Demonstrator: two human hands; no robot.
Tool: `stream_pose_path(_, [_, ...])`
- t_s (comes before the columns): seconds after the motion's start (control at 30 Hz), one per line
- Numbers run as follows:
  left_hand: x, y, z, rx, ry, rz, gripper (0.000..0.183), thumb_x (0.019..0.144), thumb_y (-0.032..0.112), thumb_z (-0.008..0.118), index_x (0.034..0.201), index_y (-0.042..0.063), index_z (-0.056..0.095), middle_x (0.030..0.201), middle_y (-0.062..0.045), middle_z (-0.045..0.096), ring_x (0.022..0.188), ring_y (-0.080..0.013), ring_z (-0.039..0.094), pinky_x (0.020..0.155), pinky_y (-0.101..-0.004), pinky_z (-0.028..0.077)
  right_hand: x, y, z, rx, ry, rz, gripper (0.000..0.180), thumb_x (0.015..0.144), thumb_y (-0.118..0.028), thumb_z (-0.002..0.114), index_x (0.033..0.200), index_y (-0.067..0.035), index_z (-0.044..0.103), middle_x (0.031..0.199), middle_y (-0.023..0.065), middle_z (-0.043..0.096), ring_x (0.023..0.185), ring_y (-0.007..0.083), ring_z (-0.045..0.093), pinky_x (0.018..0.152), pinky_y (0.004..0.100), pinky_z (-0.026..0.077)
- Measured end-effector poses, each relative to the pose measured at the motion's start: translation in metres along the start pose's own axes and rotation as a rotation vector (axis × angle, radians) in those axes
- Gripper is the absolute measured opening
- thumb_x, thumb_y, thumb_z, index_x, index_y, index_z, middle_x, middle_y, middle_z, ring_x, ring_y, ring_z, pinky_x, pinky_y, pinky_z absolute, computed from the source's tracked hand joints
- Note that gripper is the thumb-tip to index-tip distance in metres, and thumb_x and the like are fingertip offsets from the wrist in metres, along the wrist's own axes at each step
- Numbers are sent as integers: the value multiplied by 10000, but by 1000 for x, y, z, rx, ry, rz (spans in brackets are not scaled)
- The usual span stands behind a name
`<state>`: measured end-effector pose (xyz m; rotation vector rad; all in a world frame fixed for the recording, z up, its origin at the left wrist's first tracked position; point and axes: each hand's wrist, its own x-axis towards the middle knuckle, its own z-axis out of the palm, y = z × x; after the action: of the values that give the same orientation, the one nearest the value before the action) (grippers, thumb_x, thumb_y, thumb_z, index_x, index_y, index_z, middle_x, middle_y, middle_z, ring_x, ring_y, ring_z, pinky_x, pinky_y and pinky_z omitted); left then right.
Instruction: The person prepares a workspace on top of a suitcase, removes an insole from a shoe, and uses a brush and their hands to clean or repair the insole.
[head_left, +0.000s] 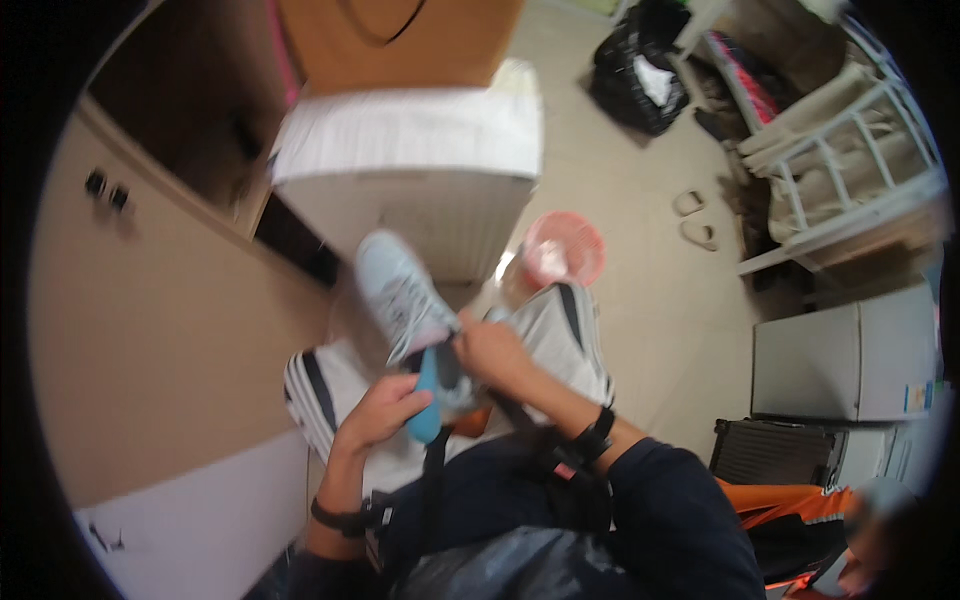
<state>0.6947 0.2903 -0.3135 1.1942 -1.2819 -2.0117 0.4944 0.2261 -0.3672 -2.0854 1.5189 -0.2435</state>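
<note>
A white lace-up sneaker (401, 289) points away from me above my lap, its laces loosely hanging. My left hand (386, 412) grips a light-blue plastic tool (425, 420), perhaps a shoehorn or brush handle; its narrow end reaches the sneaker's opening. At the right side of that opening, my right hand (491, 352) has curled fingers pinching the sneaker's edge. Blur hides exactly how the fingertips meet it. Below, between my hands, part of another pale object (456, 394) shows, too covered to name.
A white-covered box (409, 139) stands ahead with a brown carton (397, 45) on it. Beside my knee is a pink wastebasket (566, 247). Slippers (694, 217), a black bag (637, 75) and a small fridge (806, 360) are rightward. Another person's orange-and-black clothing (787, 510) shows lower right.
</note>
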Motion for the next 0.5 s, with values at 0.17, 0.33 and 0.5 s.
stream_pose_path(0.17, [-46, 39, 13, 425, -232, 38, 206, 844, 178, 578, 737, 1, 582, 602, -50, 533, 573, -112, 489, 569, -264, 419, 5, -6, -4, 92, 115, 20, 244, 850, -211, 510, 878, 30, 491, 700, 284, 580, 692, 477, 564, 669, 552, 433])
stream_pose_path(0.33, [-91, 16, -30, 409, -41, 171, 163, 776, 129, 605, 766, -26, 554, 795, -95, 529, 706, -189, 520, 650, -291, 437, 1, -25, -17, 70, 102, -14, 225, 848, -192, 508, 884, 29, 482, 687, 288, 571, 681, 473, 558, 658, 553, 425])
stream_pose_path(0.5, [-73, -3, -8, 540, 301, 89, 284, 786, 171, 658, 958, -11, 524, 1050, -128, 460, 924, -247, 527, 803, -311, 439, 1, -29, -8, -78, 82, -102, 266, 839, -250, 559, 868, -1, 470, 654, 222, 610, 606, 409, 602, 585, 494, 475])
